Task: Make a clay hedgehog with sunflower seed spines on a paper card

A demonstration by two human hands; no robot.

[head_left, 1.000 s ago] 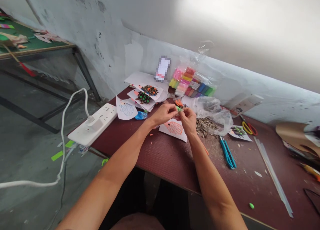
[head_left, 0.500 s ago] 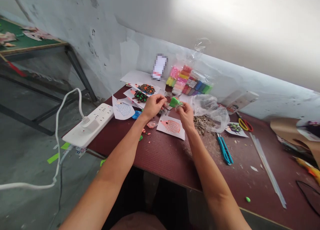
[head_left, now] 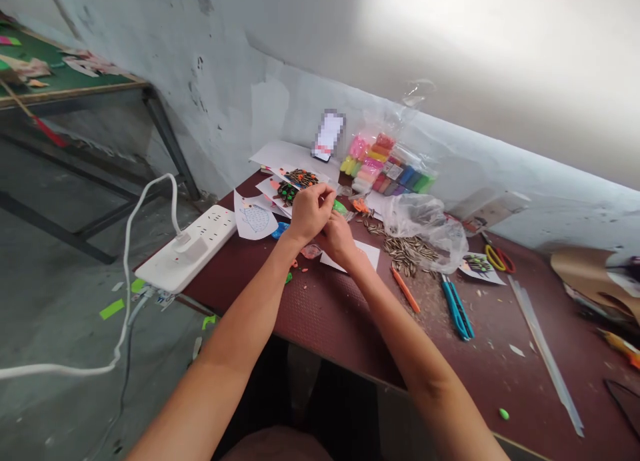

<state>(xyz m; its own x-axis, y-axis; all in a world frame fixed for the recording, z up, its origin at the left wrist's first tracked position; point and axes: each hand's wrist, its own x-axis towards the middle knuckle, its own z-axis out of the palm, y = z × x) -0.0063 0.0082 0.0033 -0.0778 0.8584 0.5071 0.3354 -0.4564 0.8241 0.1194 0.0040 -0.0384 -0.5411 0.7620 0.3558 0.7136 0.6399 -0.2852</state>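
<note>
My left hand [head_left: 311, 213] and my right hand [head_left: 339, 234] meet above the papers, the left one slightly higher. Both have their fingers pressed together. Part of a green lump [head_left: 340, 207] shows just beyond my fingertips; whatever lies between the fingers is hidden. Under my right hand is a white card [head_left: 370, 253], its drawing mostly covered. Left of the hands lies a paper with a blue hedgehog drawing [head_left: 256, 219]. Behind them are cards decorated with seeds [head_left: 301, 178].
Striped seeds [head_left: 407, 247] and a clear plastic bag [head_left: 425, 224] lie to the right, near an orange pen [head_left: 405, 290], a teal cutter [head_left: 457, 307] and scissors [head_left: 499, 257]. A power strip [head_left: 187, 249] sits left. Coloured clay packs [head_left: 385, 171] and a phone [head_left: 329, 135] stand behind.
My right hand has moved left and down against my left hand. The green lump is now largely hidden. The view has shifted slightly, and the orange pen and more seeds are uncovered.
</note>
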